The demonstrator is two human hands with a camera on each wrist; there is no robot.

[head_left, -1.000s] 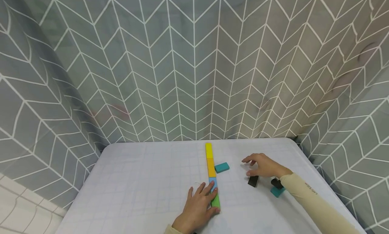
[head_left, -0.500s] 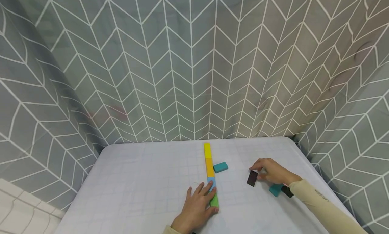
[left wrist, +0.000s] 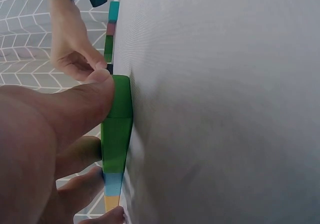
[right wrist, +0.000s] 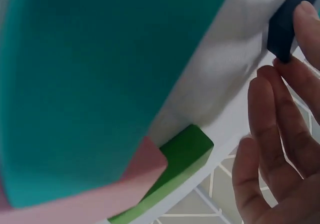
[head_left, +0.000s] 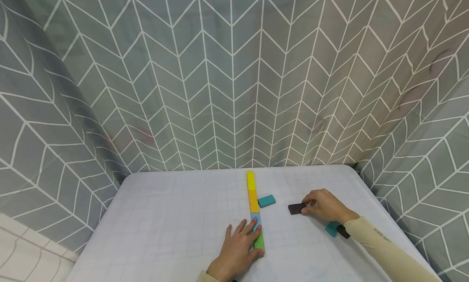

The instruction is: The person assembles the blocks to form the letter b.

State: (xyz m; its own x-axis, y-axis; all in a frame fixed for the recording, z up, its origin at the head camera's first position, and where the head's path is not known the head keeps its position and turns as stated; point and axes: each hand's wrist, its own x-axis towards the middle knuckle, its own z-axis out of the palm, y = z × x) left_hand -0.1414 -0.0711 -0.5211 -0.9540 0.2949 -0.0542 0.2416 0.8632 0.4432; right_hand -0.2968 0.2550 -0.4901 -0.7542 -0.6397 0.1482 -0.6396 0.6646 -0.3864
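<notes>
"What's that right hand (head_left: pixel 326 204) got?"

"A dark, flat oblong block (head_left: pixel 296 209), crisp-edged, pinched at one end between thumb and fingertips. It's near the table surface; I can't tell if it touches. The other fingers bend loosely, wrist slanting in from the right."

"And the left hand (head_left: pixel 236 247)?"

"Fingers spread, gripping nothing. Its thumb lies on the near end of a smooth green block (head_left: pixel 259 244), and fingertips reach over the light blue block (head_left: pixel 255 215)."

"So those two are in line?"

"End to end, then an orange block (head_left: pixel 253 201) and a yellow block (head_left: pixel 250 180) beyond. A teal block (head_left: pixel 266 201) lies aslant just beside the orange."

"More by the right wrist?"

"Another teal piece (head_left: pixel 332 228), below a cream sleeve (head_left: pixel 384 246). All on white cloth (head_left: pixel 165 217), faintly gridded, with a grey chevron-lined curtain (head_left: pixel 220 90) behind."
</notes>
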